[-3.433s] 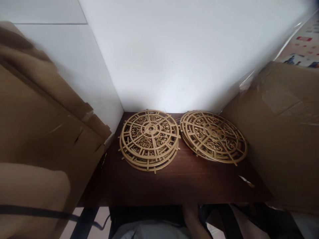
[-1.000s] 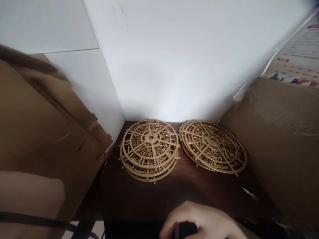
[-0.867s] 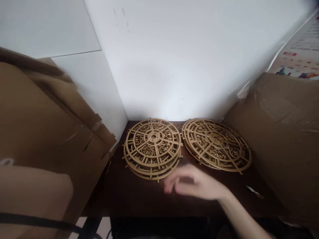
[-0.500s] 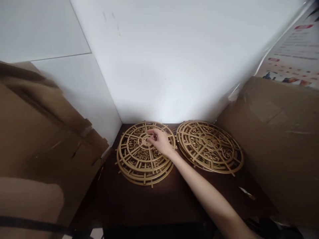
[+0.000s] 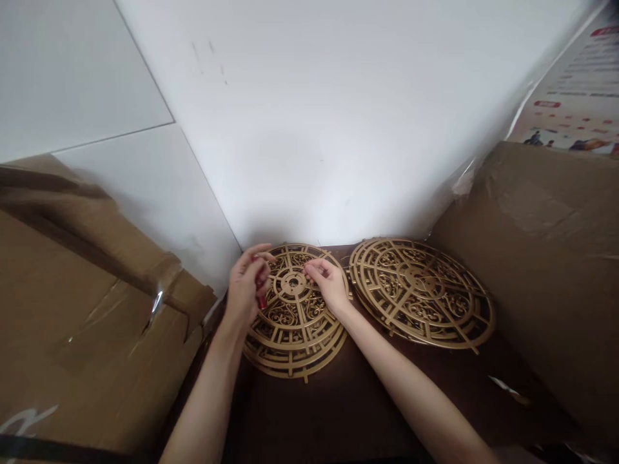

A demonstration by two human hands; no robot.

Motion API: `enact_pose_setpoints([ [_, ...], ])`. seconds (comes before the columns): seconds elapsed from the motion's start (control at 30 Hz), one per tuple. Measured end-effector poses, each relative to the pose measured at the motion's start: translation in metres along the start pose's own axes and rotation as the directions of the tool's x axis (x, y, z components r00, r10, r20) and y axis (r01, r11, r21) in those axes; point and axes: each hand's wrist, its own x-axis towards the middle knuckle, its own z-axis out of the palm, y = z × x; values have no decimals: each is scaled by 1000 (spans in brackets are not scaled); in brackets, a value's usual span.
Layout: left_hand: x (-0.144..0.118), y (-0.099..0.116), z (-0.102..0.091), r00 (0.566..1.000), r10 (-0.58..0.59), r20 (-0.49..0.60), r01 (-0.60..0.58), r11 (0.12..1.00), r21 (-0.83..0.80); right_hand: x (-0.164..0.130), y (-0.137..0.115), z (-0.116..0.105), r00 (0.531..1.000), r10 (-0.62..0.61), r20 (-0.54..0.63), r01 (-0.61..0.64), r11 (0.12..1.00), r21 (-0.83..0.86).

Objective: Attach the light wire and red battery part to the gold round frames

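Note:
A stack of round, gold-coloured openwork panels (image 5: pixel 290 328) with scroll patterns lies on the dark table. Over its left side, my left hand (image 5: pixel 246 280) has its fingers curled round a small red object (image 5: pixel 262 300), mostly hidden by the fingers, its kind unclear. My right hand (image 5: pixel 329 283) hovers over or rests on the right of the top panel's centre ring (image 5: pixel 292 283). Its thumb and fingertips are pinched together; whatever may be between them is too small to make out.
To the right lies a second stack of gold panels (image 5: pixel 420 296). A small knife (image 5: pixel 507 388) rests near the front right of the dark table (image 5: pixel 309 419). Cardboard (image 5: pixel 97 309) stands on the left, more cardboard (image 5: pixel 546 258) on the right, and a white wall (image 5: pixel 329 129) behind.
My left hand has come in over the left stack, carrying the red object. My right hand has shifted slightly right of the centre ring and remains pinched. The view has moved a little.

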Motion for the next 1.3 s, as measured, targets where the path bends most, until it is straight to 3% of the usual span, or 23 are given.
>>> enact_pose_setpoints([
  [0.13, 4, -44, 18, 983, -156, 96, 167, 978, -121, 0, 0, -2, 997, 11, -82, 9, 971, 241],
  [0.23, 1, -43, 13, 962, -203, 184, 248, 930, -271, -3, -4, -5, 994, 16, -109, 25, 929, 369],
  [0.3, -2, -34, 1, 915, -266, 304, 377, 831, -409, -5, -7, -9, 991, 17, -136, 40, 915, 402],
  [0.37, -6, -26, -14, 894, -201, 400, 405, 742, -534, -7, -10, -12, 987, 19, -162, 49, 915, 401],
  [0.4, -8, -23, -21, 894, -118, 431, 374, 727, -576, -7, -11, -14, 985, 18, -172, 52, 917, 395],
  [0.43, -11, -22, -27, 866, -43, 498, 366, 732, -575, -8, -12, -15, 983, 17, -181, 55, 920, 388],
  [0.47, -14, -22, -30, 792, -27, 610, 414, 758, -504, -8, -12, -16, 982, 15, -186, 58, 924, 377],
  [0.5, -18, -22, -30, 669, -36, 742, 490, 772, -404, -8, -12, -16, 981, 12, -191, 60, 930, 363],
  [0.53, -23, -23, -28, 488, -46, 872, 571, 772, -279, -8, -12, -16, 981, 8, -196, 62, 936, 347],
  [0.57, -26, -25, -22, 385, -82, 919, 622, 759, -192, -8, -11, -16, 980, 4, -199, 63, 942, 331],
  [0.6, -30, -26, -15, 340, -158, 927, 652, 750, -111, -9, -11, -16, 979, 0, -206, 66, 946, 316],
  [0.63, -32, -29, -5, 365, -253, 896, 653, 756, -53, -9, -10, -16, 977, -5, -213, 70, 952, 299],
  [0.67, -33, -32, 4, 420, -331, 845, 641, 767, -18, -10, -10, -16, 975, -12, -220, 74, 958, 276],
  [0.73, -31, -40, 20, 565, -417, 712, 624, 780, -39, -11, -10, -15, 975, -28, -219, 74, 976, 207],
  [0.83, -23, -54, 30, 809, -342, 479, 476, 859, -190, -15, -12, -13, 987, -48, -155, 59, 996, 68],
  [0.9, -19, -62, 30, 902, -266, 341, 345, 918, -196, -18, -15, -12, 994, -53, -93, 53, 999, -5],
  [1.0, -19, -67, 27, 952, -189, 240, 225, 965, -133, -21, -18, -10, 998, -52, -24, 50, 996, -70],
  [1.3, -18, -69, 26, 990, -92, 103, 102, 990, -97, -23, -18, -8, 991, -90, 97, 106, 978, -180],
])
